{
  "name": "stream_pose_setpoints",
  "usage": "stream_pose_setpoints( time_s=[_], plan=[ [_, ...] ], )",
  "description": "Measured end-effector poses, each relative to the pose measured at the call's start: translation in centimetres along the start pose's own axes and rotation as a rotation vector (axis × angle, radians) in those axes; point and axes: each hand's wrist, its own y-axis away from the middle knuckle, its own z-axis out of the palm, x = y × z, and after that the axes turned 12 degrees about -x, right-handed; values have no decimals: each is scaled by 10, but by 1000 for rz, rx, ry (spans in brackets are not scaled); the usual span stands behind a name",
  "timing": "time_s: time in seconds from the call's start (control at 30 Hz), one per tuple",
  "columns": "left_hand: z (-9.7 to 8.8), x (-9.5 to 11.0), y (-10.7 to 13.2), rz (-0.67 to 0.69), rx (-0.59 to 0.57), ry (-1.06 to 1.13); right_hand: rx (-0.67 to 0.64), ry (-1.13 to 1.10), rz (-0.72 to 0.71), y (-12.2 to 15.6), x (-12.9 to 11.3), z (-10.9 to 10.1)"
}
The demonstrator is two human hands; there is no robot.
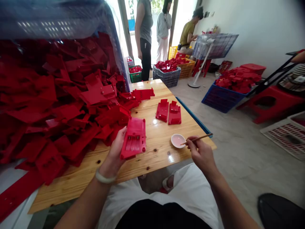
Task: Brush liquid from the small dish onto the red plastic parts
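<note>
My left hand (pixel 116 147) grips a red plastic part (pixel 137 128) by its left edge, with a ribbed recess and small metal bits showing on the side towards me. Between the fingers of my right hand (pixel 199 152) is a thin wooden stick (pixel 202 137). Its tip reaches over a small white dish (pixel 175 145) that holds a pale pinkish liquid; whether the tip touches the liquid I cannot tell. Two more red plastic parts (pixel 174 117) lie side by side on the wooden table (pixel 157 162) beyond the dish.
A large tipped blue crate (pixel 116 38) spills a heap of red parts (pixel 71 111) over the table's left side. On the floor to the right stands a blue crate (pixel 214 98) of red parts near a red stool (pixel 274 98). Several people are farther back.
</note>
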Motion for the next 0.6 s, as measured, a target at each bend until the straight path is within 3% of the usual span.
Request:
stream_pose_setpoints(
  time_s=[0.13, 0.27, 0.6],
  plan=[
    [2, -23, 30, -237, 38, 165, -43, 84, 20, -1, 4, 2],
    [2, -25, 44, -364, -7, 218, -48, 105, 31, -3, 7, 3],
    [-4, -29, 51, -237, -160, 276, 26, 46, 55, -5, 5, 3]
  ],
)
